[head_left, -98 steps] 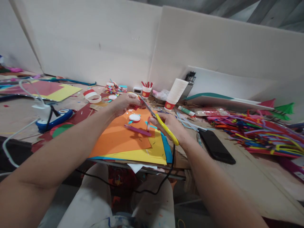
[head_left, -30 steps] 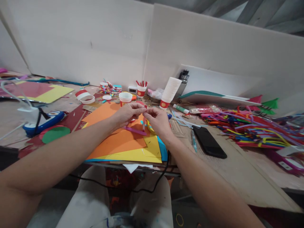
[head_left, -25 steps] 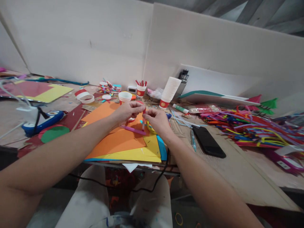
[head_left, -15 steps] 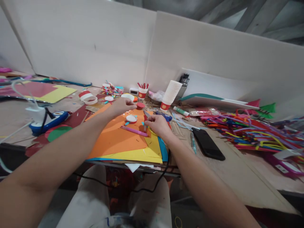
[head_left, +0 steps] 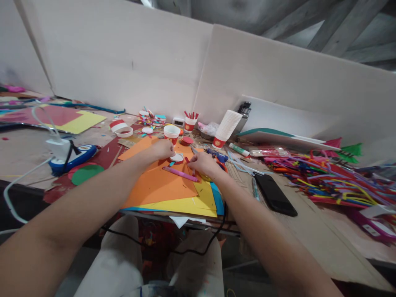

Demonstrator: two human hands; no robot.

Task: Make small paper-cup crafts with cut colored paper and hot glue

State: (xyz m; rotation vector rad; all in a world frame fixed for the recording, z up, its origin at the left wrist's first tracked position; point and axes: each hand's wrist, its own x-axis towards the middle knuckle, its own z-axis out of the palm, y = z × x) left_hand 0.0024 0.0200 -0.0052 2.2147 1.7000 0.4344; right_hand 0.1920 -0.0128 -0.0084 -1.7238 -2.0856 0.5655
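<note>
My left hand is closed, its fingertips at the edge of a white disc with a red side, which looks like a cut-off paper cup base. A small blue tab sticks out by the disc. To the right, my right hand is pinched, with a small red paper strip at its fingertips. A pink marker-like stick lies just below both hands on orange paper. Behind them are a paper cup and a red disc.
A leaning stack of paper cups, a glue stick and a blue glue gun lie beyond my right hand. On the right are a phone and many pipe cleaners. A blue power strip sits left.
My left hand has come down from beside the red disc to the white disc, uncovering the paper cup behind. A red strip now shows at my right fingertips. The whole view has shifted slightly.
</note>
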